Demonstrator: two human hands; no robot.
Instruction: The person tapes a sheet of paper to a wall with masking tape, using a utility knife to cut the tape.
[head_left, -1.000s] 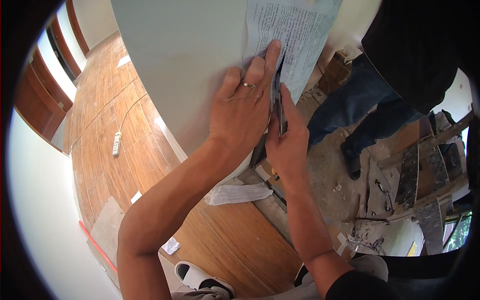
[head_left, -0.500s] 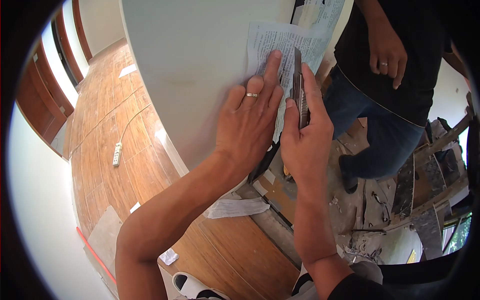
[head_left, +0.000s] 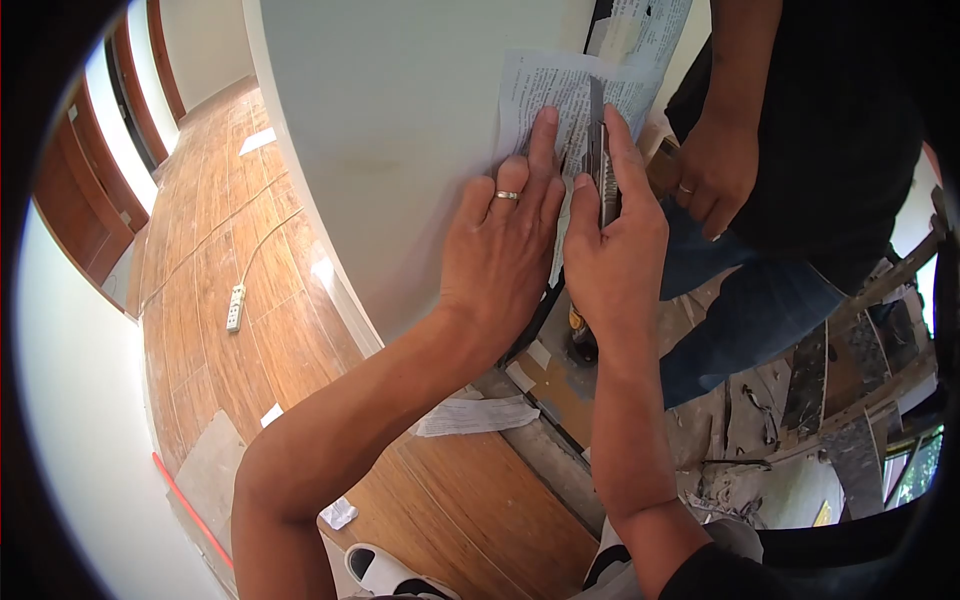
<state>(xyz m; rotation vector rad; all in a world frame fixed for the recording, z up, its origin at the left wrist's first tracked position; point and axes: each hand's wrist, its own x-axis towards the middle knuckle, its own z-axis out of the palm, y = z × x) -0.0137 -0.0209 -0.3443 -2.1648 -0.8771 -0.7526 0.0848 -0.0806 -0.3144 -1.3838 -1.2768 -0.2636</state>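
Note:
A utility knife (head_left: 608,190) lies along my right hand (head_left: 622,240), fingers closed round its handle. Its blade is out, pointing up over a sheet of printed paper (head_left: 535,85) on the white wall (head_left: 400,110). My left hand (head_left: 500,235), with a ring on one finger, presses on the paper's lower part. Its index finger is stretched out, the others are bent, and nothing is gripped. The knife stands close beside that hand. Farther up, another printed sheet (head_left: 655,40) covers the wall's edge.
At right stands a person in a black shirt (head_left: 830,130), one hand (head_left: 720,180) lowered near the wall's edge. Debris (head_left: 740,490) covers the ground there. A power strip (head_left: 235,308) with its cord, a torn paper strip (head_left: 475,417) and crumpled paper (head_left: 339,513) lie on the wooden floor (head_left: 290,350).
The other person has leaned in, their hand lower and closer to the wall's edge. My hands and the knife hold nearly the same place on the paper.

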